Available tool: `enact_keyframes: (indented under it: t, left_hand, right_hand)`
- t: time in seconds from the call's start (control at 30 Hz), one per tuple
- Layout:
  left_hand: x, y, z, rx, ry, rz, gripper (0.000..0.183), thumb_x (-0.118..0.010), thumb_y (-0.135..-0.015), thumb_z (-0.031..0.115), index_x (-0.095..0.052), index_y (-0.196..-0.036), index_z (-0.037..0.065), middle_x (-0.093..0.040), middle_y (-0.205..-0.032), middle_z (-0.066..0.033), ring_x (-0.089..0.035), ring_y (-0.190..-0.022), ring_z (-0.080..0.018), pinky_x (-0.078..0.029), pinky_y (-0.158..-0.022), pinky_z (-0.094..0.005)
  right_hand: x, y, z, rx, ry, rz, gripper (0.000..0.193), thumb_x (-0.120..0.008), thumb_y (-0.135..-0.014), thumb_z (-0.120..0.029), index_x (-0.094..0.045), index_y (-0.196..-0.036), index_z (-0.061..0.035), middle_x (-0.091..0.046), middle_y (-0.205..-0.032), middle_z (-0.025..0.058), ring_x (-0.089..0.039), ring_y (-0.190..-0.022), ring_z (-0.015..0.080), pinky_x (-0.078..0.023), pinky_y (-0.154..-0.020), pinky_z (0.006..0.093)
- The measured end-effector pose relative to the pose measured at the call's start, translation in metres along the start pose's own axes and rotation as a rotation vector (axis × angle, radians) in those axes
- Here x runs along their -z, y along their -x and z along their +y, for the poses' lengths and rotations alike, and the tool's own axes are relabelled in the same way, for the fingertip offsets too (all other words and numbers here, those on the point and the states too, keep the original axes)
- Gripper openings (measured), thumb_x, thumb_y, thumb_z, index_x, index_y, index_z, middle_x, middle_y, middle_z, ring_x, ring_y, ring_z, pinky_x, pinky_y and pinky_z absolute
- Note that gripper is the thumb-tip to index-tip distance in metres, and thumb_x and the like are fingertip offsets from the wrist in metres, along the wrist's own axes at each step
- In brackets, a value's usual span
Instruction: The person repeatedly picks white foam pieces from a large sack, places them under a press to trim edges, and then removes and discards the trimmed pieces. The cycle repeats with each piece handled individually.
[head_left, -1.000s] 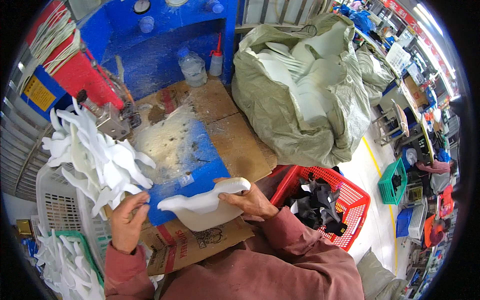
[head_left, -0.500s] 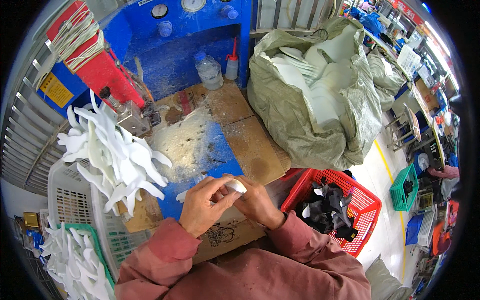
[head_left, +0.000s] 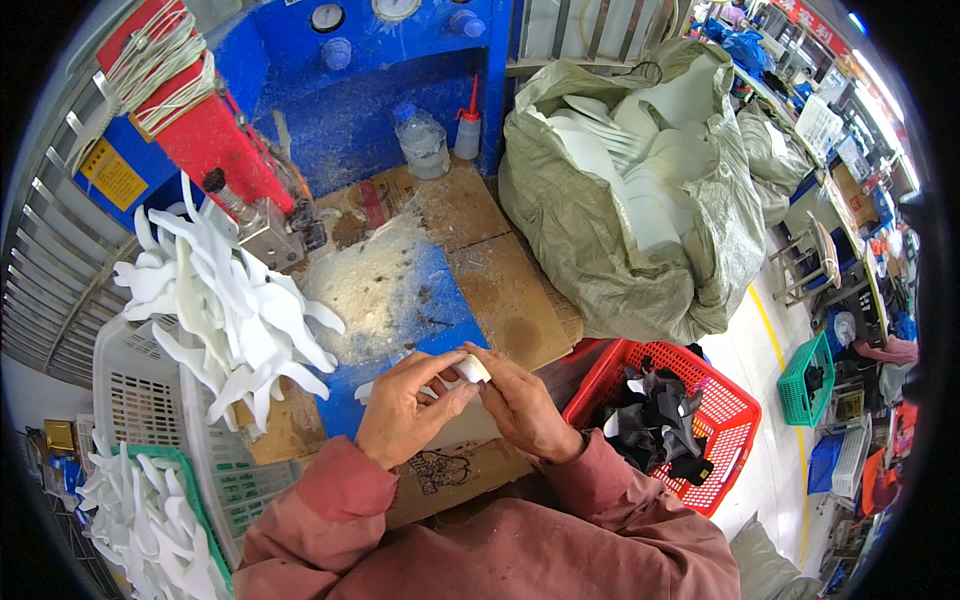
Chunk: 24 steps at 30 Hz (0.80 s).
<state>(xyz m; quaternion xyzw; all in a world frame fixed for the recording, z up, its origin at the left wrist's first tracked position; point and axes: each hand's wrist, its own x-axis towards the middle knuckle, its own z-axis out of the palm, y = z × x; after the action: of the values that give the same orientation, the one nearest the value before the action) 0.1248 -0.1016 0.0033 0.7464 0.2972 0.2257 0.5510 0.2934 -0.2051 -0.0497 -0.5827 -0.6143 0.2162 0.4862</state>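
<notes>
Over the front of the work surface, my hands hold a white foam-like piece (head_left: 473, 370) between them. My left hand (head_left: 412, 408) has thumb and fingers curled round it, its end showing at the fingertips. My right hand (head_left: 530, 412) presses against the piece's right side with its fingers together. A white tip shows to the left of my left hand; I cannot tell whether it belongs to the same piece. Beyond my hands, pale dust (head_left: 365, 285) covers part of a blue plate (head_left: 455, 305). To the left lies a heap of curved white pieces (head_left: 225, 300).
Brown cardboard (head_left: 510, 300) borders the plate. A bottle (head_left: 422, 145) and a red-nozzled squeeze bottle (head_left: 467, 130) stand behind. A large woven sack (head_left: 570, 260) holds white sheets. A red basket (head_left: 735, 420) contains black pieces; a green-rimmed basket (head_left: 195, 490) holds white ones. A red machine arm (head_left: 205, 120) rises far left.
The white piece has turned slightly between my fingers. My right hand's fingers have straightened and shifted along it. My left hand stays nearly in place.
</notes>
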Motion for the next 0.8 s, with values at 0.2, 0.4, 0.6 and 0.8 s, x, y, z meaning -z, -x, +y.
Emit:
enact_keyframes:
  t: [0.2, 0.4, 0.6, 0.8]
  left_hand:
    - [0.0, -0.001, -0.003, 0.002, 0.006, 0.026, 0.032, -0.078, -0.091, 0.012, -0.073, -0.121, 0.001, -0.07, -0.095, -0.0099, -0.068, -0.081, -0.0153, -0.056, -0.072, -0.0288]
    - [-0.002, -0.001, -0.006, -0.011, -0.017, 0.042, 0.03, -0.077, -0.091, 0.01, -0.074, -0.119, 0.001, -0.071, -0.093, -0.0106, -0.069, -0.08, -0.0167, -0.056, -0.072, -0.0296]
    - [-0.003, -0.002, -0.014, 0.0, -0.092, 0.06, 0.028, -0.078, -0.09, 0.012, -0.074, -0.115, -0.001, -0.071, -0.091, -0.0113, -0.069, -0.081, -0.0177, -0.057, -0.072, -0.0311]
    - [0.0, -0.006, -0.019, 0.253, 0.14, 0.006, 0.032, -0.08, -0.089, 0.017, -0.072, -0.115, -0.001, -0.074, -0.087, -0.0063, -0.067, -0.075, -0.0105, -0.054, -0.069, -0.0273]
  right_hand:
    - [-0.005, 0.004, -0.006, -0.048, -0.005, 0.034, 0.049, -0.061, -0.095, 0.003, -0.052, -0.143, 0.0034, -0.065, -0.127, 0.0247, -0.065, -0.118, 0.0385, -0.053, -0.097, 0.0402]
    - [-0.009, 0.004, -0.002, -0.042, -0.058, 0.066, 0.049, -0.061, -0.096, 0.002, -0.052, -0.145, 0.0027, -0.066, -0.124, 0.0243, -0.067, -0.114, 0.0362, -0.053, -0.096, 0.0384]
    - [-0.012, 0.017, 0.007, -0.14, 0.003, -0.051, 0.053, -0.056, -0.098, 0.006, -0.047, -0.149, 0.0029, -0.063, -0.133, 0.0256, -0.063, -0.124, 0.0366, -0.05, -0.103, 0.0401]
    - [-0.006, 0.014, 0.01, 0.242, 0.595, -0.252, 0.048, -0.052, -0.101, -0.003, -0.047, -0.148, 0.0054, -0.057, -0.143, 0.0225, -0.058, -0.129, 0.0341, -0.048, -0.108, 0.0409]
